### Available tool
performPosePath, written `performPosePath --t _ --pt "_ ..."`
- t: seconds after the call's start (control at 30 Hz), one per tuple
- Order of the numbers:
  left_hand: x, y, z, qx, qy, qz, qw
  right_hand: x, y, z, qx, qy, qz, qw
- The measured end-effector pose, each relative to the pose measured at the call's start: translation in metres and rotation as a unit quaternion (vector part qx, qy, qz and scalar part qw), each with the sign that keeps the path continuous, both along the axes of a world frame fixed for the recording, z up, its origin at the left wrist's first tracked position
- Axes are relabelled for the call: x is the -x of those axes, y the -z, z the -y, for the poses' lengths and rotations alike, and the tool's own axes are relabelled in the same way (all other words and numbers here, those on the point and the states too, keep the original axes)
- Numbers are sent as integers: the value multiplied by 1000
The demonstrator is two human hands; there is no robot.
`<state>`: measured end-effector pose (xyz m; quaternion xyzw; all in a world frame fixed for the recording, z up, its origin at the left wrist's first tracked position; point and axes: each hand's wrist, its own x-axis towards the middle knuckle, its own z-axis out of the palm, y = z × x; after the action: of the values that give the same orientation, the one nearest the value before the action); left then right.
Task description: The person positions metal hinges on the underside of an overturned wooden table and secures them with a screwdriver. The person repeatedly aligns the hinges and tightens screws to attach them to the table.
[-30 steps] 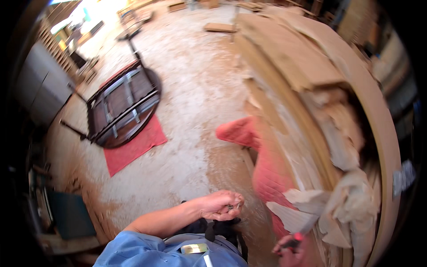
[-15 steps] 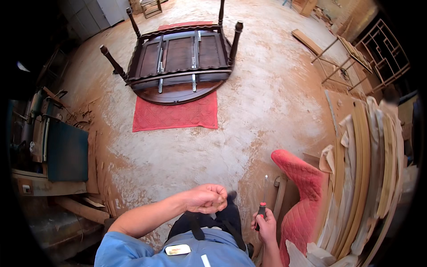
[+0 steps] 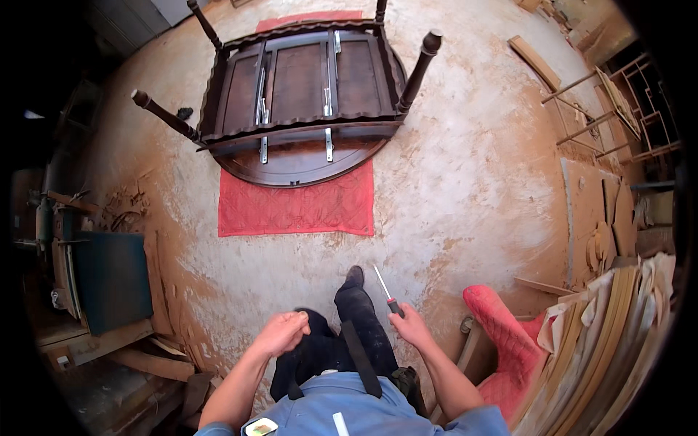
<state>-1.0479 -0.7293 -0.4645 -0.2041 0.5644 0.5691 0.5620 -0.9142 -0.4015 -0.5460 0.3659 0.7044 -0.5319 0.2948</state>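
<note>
My right hand [image 3: 412, 325] is wrapped round the dark, red-collared handle of a screwdriver [image 3: 393, 304], its metal shaft pointing forward and up to the left. In front of my thigh, my left hand [image 3: 283, 333] is closed with the fingers curled in; what it holds, if anything, is hidden. Ahead lies a dark wooden table [image 3: 298, 80], upside down with its turned legs in the air. Metal slide rails [image 3: 329, 144] run along its underside. Under the tabletop a red quilted mat [image 3: 296, 211] covers part of the floor. Neither hand touches the table.
On my right lean several wrapped boards [image 3: 603, 327], with a red quilted cloth [image 3: 502, 334] beside them. A metal frame [image 3: 582, 123] stands farther back at the right. Machinery with a blue-green panel [image 3: 113, 280] and wood offcuts [image 3: 153, 363] line the left side.
The table and mat appear nearer, and one foot has come forward. My left hand has moved left and back, while the right has raised the screwdriver forward and tilted it left.
</note>
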Motion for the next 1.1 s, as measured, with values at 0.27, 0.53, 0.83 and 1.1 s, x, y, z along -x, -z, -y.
performPosePath --t 0.27,0.53,0.83,1.1 --pt "56 117 32 282 457 -228 812 85 78 31 -65 -411 74 906" --pt "181 164 71 263 560 -226 753 144 114 79 -4 -410 21 912" --pt "215 158 182 -140 477 -91 863 232 4 77 279 -245 257 892" --pt "304 217 99 -6 740 47 670 305 191 -3 216 27 248 944"
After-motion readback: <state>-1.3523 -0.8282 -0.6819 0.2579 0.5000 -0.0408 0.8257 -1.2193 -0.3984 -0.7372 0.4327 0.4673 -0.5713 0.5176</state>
